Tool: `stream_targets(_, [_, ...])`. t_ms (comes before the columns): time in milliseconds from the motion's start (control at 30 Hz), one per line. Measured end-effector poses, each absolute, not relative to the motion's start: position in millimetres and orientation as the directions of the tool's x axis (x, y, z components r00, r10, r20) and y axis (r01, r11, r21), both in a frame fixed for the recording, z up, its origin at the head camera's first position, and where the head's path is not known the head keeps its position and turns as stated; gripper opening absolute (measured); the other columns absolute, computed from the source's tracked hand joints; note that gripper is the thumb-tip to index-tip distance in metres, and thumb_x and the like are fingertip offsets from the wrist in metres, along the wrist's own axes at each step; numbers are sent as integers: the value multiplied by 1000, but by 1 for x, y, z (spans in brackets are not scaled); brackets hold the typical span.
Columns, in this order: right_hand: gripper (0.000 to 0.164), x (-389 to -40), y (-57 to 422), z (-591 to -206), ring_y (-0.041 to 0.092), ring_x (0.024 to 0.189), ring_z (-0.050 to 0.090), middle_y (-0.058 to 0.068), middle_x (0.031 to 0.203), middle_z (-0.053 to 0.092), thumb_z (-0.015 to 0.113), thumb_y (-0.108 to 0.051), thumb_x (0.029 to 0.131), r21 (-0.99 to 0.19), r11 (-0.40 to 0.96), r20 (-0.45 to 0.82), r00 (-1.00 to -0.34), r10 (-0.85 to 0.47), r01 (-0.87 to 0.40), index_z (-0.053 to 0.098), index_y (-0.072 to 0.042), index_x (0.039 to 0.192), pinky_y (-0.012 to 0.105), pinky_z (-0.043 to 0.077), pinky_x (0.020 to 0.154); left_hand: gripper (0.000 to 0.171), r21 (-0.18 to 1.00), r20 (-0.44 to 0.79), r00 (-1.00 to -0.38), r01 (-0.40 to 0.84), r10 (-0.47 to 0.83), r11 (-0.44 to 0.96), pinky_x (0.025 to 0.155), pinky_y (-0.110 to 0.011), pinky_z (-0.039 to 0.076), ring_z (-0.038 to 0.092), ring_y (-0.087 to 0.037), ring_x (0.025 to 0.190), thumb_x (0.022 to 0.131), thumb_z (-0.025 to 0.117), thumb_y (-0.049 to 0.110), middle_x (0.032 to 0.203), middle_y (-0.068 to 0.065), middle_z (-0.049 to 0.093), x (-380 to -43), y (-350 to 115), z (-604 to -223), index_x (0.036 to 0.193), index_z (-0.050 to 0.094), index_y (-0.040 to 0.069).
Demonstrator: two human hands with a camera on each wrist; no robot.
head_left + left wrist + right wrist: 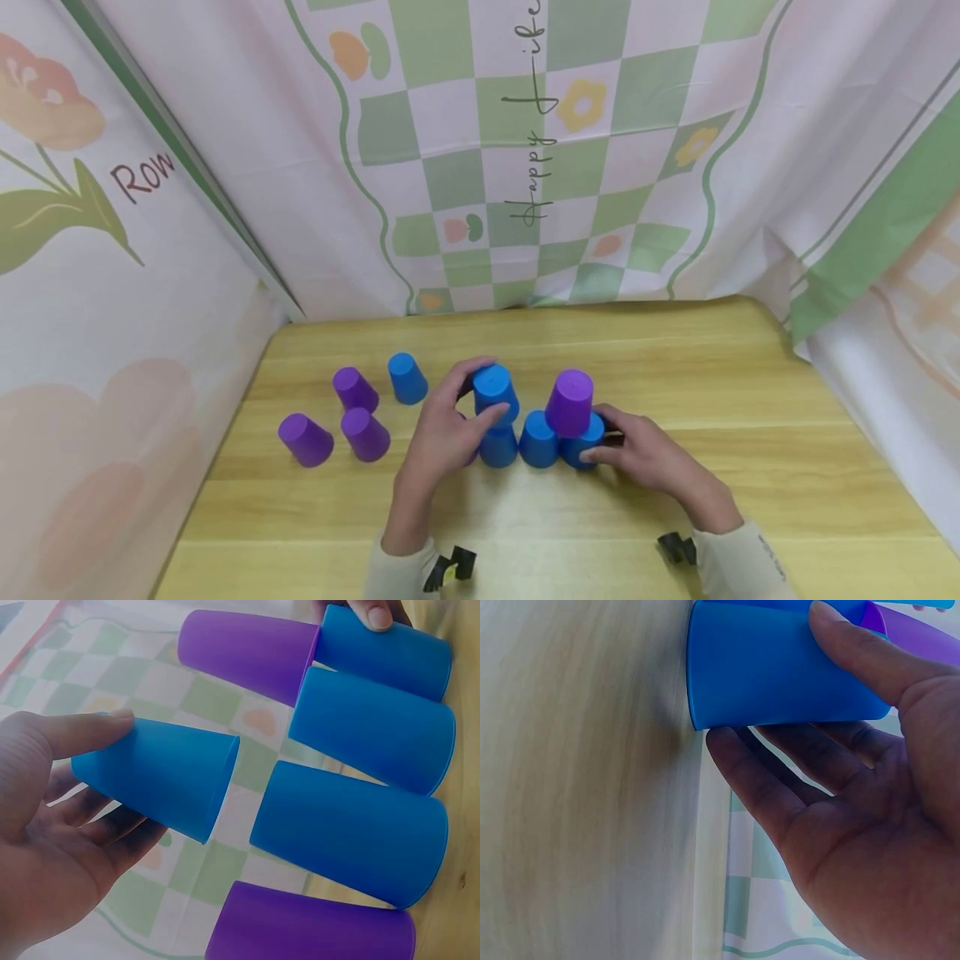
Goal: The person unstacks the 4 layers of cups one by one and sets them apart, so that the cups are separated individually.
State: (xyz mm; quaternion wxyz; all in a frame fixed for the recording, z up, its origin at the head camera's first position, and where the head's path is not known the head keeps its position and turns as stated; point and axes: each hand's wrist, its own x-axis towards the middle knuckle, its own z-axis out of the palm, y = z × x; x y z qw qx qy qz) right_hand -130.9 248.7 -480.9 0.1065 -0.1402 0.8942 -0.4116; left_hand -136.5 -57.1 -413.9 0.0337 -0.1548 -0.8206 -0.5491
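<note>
My left hand holds an upside-down blue cup between thumb and fingers. In the left wrist view this held cup hangs apart from the row below. That row has a purple cup, mostly hidden behind my left hand in the head view, then a blue cup, a middle blue cup and a rightmost blue cup. Across the two right-hand blue cups rests an upside-down purple cup. My right hand grips the rightmost blue cup, thumb in front and fingers behind.
To the left on the wooden table, a purple cup, a second purple cup, a third purple cup and a blue cup stand upside down. A patterned curtain hangs behind the table.
</note>
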Motion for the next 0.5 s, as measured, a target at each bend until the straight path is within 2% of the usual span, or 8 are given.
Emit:
stream_targets(200, [59,-132,250,-482,34,121,67,14,132,70,78,-34,96,-764,627,-96,-936,-339,-149,57,-8,145,57,57,103,58,881,282,-942,329,181,340,113,-51,52,61,-29,136,94,81,15,143,-4,66,-137,-66,-413,146,57,23])
stream_targets(500, [58,-132,249,-482,35,120,68,14,132,70,78,-34,96,-765,620,-70,-934,-351,-176,57,-9,143,56,58,102,56,886,355,-928,373,113,276,116,-51,50,63,-28,134,93,81,9,141,-7,65,-140,-81,-408,143,60,16])
